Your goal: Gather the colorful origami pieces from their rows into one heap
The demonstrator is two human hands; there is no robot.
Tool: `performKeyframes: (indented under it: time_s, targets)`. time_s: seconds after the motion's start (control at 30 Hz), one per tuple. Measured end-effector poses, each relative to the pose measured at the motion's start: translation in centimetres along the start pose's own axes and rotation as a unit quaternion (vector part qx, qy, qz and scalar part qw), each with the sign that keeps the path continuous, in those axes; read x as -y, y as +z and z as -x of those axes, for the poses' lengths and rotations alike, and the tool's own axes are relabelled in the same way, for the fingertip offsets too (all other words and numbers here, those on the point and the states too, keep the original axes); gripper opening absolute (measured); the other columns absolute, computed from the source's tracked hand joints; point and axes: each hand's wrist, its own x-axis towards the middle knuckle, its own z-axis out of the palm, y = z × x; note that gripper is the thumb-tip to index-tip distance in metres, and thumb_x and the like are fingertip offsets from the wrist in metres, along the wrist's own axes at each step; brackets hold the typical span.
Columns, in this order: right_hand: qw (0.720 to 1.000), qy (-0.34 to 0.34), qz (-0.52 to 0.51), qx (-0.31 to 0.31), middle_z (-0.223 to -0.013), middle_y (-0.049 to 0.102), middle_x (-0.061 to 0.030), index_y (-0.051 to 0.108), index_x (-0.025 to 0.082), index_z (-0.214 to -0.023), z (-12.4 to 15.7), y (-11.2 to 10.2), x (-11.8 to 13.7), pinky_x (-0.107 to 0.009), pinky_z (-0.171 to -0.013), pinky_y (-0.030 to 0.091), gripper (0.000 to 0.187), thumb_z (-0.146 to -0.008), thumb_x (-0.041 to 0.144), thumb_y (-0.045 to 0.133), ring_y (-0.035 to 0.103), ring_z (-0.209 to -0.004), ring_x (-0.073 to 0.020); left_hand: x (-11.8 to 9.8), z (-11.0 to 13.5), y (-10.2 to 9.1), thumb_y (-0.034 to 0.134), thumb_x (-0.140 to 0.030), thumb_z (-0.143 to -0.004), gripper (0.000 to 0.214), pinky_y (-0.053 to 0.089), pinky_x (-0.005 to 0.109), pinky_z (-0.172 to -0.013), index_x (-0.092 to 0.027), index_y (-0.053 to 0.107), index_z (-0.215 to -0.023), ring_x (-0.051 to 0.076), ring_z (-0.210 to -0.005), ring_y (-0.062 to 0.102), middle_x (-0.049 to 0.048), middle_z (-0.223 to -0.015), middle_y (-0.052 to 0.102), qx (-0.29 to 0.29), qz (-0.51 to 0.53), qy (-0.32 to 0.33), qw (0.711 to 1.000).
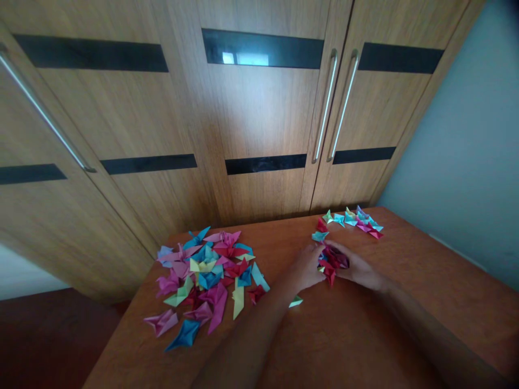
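Note:
My left hand [305,268] and my right hand [357,268] meet over the wooden table [365,335], both with fingers closed around a small bundle of folded red and maroon paper pieces [332,262]. A big heap of folded origami pieces [206,273] in pink, blue, red, yellow and green lies to the left of my hands. A row of folded pieces [353,219], teal, green, purple and red, lies just beyond my hands near the table's far edge. One green piece [295,301] peeks out under my left forearm.
A wooden wardrobe [251,119] with long metal handles and dark glass strips stands right behind the table. A pale blue wall [466,151] borders the right side. Dark floor shows at the lower left.

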Motion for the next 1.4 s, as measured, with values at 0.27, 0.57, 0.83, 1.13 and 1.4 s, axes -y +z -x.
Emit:
performKeyframes:
  time_s: [0.27, 0.57, 0.83, 1.13, 1.4]
  targets:
    - [0.986, -0.018, -0.103, -0.128, -0.135, 0.051, -0.0072, 0.049, 0.030, -0.128, -0.3, 6.6, 1.6, -0.044, -0.104, 0.038, 0.062, -0.072, 0.042, 0.072, 0.047, -0.124, -0.0251, -1.2, 3.3, -3.4, 0.070, -0.018, -0.067, 0.048, 0.045, 0.034, -0.091, -0.019, 0.058, -0.114, 0.022, -0.104, 0.057, 0.0067, -0.115, 0.062, -0.078, 0.035, -0.052, 0.995]
    - [0.944, 0.014, -0.319, -0.081, -0.134, 0.050, -0.0032, 0.053, 0.031, -0.118, -6.7, 16.4, 7.2, -0.038, -0.087, 0.050, 0.053, -0.067, 0.022, 0.067, 0.052, -0.118, -0.0242, -1.3, 10.4, -13.1, 0.063, -0.012, -0.066, 0.053, 0.043, 0.035, -0.096, -0.019, 0.056, -0.118, 0.022, -0.108, 0.058, 0.0054, -0.118, 0.062, -0.225, -0.002, -0.133, 0.965]
    - [0.957, 0.005, -0.290, -0.031, -0.127, 0.053, -0.0050, 0.052, 0.028, -0.114, -13.7, 22.2, 9.1, -0.041, -0.097, 0.043, 0.054, -0.064, 0.025, 0.071, 0.052, -0.116, -0.0211, 2.6, 16.0, -21.0, 0.060, -0.025, -0.074, 0.055, 0.047, 0.039, -0.090, -0.017, 0.048, -0.128, 0.024, -0.102, 0.061, 0.0068, -0.114, 0.064, -0.276, -0.179, -0.238, 0.914]
    - [0.995, -0.044, -0.073, -0.056, -0.122, 0.059, -0.0053, 0.059, 0.026, -0.110, -8.3, 15.8, 6.8, -0.043, -0.101, 0.040, 0.038, -0.075, 0.038, 0.066, 0.053, -0.116, -0.0208, 2.4, 17.9, -18.4, 0.056, -0.037, -0.083, 0.036, 0.038, 0.046, -0.101, -0.020, 0.059, -0.115, 0.028, -0.117, 0.051, 0.0106, -0.125, 0.058, -0.232, -0.357, -0.174, 0.888]
    - [0.982, -0.011, 0.187, -0.007, -0.124, 0.057, -0.0057, 0.057, 0.031, -0.123, 1.2, 11.8, 3.4, -0.039, -0.087, 0.049, 0.052, -0.072, 0.036, 0.070, 0.056, -0.107, -0.0249, -1.2, 18.7, -11.4, 0.057, -0.027, -0.080, 0.037, 0.024, 0.056, -0.108, -0.026, 0.057, -0.118, 0.030, -0.125, 0.044, 0.0088, -0.132, 0.052, -0.132, -0.373, -0.110, 0.912]
